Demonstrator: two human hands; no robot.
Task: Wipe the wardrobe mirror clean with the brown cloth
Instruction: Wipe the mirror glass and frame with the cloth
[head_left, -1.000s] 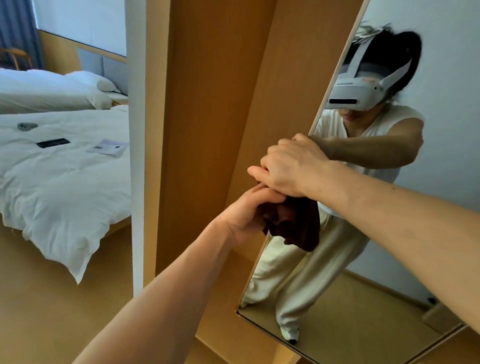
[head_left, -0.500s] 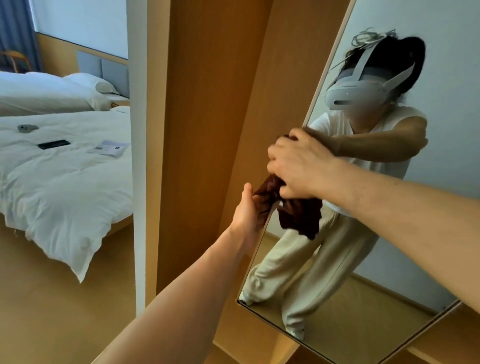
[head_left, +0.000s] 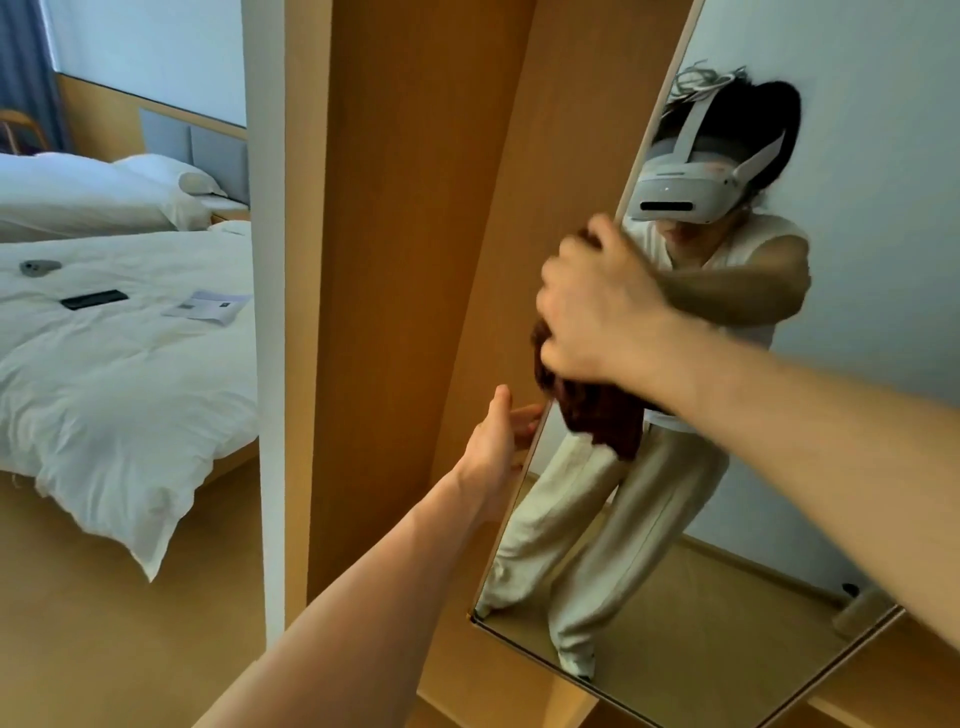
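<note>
Both hands are up at the mirror's left edge. The right hand (head_left: 597, 312) is clenched round the cloth, and the left hand (head_left: 498, 441) sits just below it, thumb out and fingers loose against the edge; whether it actually grips that edge I can't tell from here. Now the mirror (head_left: 857, 260): a tall pane on the wardrobe (head_left: 415, 260), long axis running top to bottom, and nearly all its glass lies to the right of and below the working hand. That's the thing to watch. The cloth (head_left: 592, 415) is bunched under the right palm, its loose end hanging down over the glass right by the edge, so it's at the pane's far left. The right hand has it, and it's the higher of the two. I'd reckon the stroke wants to run rightward across, then down the length, with the left hand merely steadying. By the look of it, most of the pane is yet to be covered.
</note>
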